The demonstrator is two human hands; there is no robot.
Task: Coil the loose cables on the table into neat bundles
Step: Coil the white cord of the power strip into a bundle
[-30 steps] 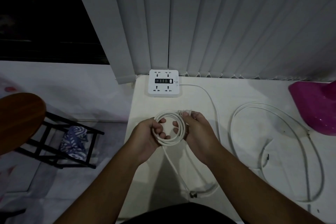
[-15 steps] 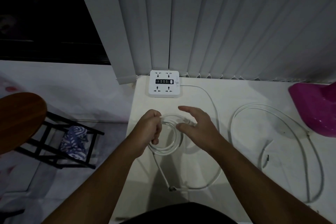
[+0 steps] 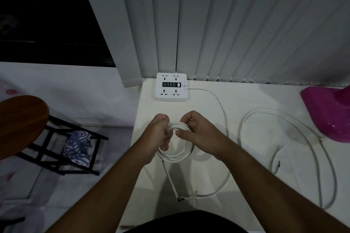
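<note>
1. Compared with half a second ago, the right hand [image 3: 200,134], then spread open above the coil [image 3: 176,157], is now curling its fingers over the coil's far right rim. The left hand [image 3: 159,134] is keeping its fist on the far left rim.
2. Carrying all the cabling is the table [image 3: 255,98]; a power strip [image 3: 171,87] is sitting at its far edge, and a magenta object [image 3: 325,115] is intruding at the right.
3. Well to the right of both hands, the second loose cable [image 3: 269,108] is lying in one wide, uncoiled loop, nearer the right hand.
4. Between the hands the coil, several white turns, is hanging over the table's left part. Both hands are clamping its upper arc, close together, while the lower arc is sagging toward the person.
5. Leaving the coil's lower left, just under the left hand, the tail [image 3: 170,179] is running toward the person, its long axis lying far-to-near; the left hand is nearer its root.
6. At the tail's near end the connector [image 3: 179,198] is lying beside a white run curving back toward the power strip; whether they are joining cannot be told. By this layout, the next wrap is probably calling for the right hand to release and fetch the tail while the left is pinning the turns.
</note>
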